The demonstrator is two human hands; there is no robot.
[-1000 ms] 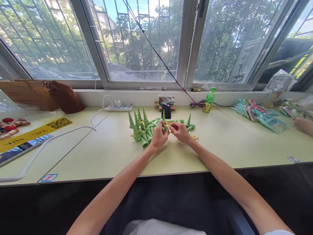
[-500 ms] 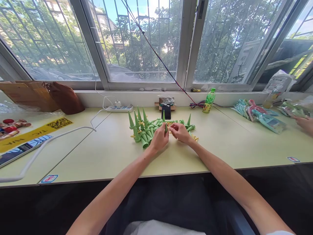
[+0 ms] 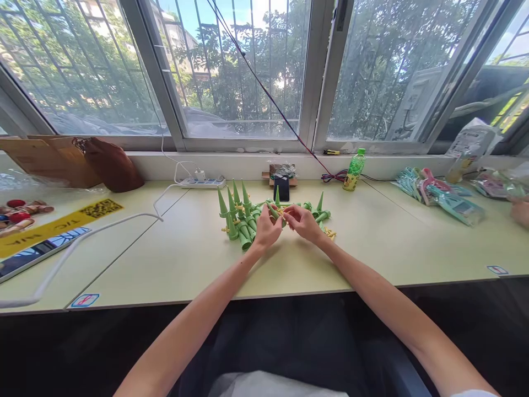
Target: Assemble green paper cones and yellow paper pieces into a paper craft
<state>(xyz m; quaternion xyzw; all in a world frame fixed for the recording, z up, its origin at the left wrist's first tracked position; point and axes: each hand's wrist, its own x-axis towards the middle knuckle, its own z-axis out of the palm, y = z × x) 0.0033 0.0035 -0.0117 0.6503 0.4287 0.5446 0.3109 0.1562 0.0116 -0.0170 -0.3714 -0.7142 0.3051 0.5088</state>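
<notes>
My left hand (image 3: 268, 229) is closed around a green plastic cone (image 3: 273, 210), which tilts with its tip up and to the left. Beside it, my right hand (image 3: 303, 223) pinches at the cone's lower end. Whatever is between those fingertips is too small to make out; a bit of yellow shows close by. Several green cones (image 3: 232, 209) stand upright left of my hands, some with small yellow pieces on them. More cones lie on their sides (image 3: 244, 237) around these and behind my hands. Loose yellow pieces (image 3: 330, 234) lie right of my right wrist.
A black phone (image 3: 281, 190) leans on a small box behind the cones. A green bottle (image 3: 354, 170) and bagged items (image 3: 450, 201) stand to the right, near another person's hand (image 3: 519, 212). A power strip (image 3: 202, 182), white cable (image 3: 103, 225) and brown pouch (image 3: 112, 165) are left.
The cone in my left hand has tipped from nearly upright toward the left. My right fingers have shifted slightly left along it. The other person's hand has moved a little right.
</notes>
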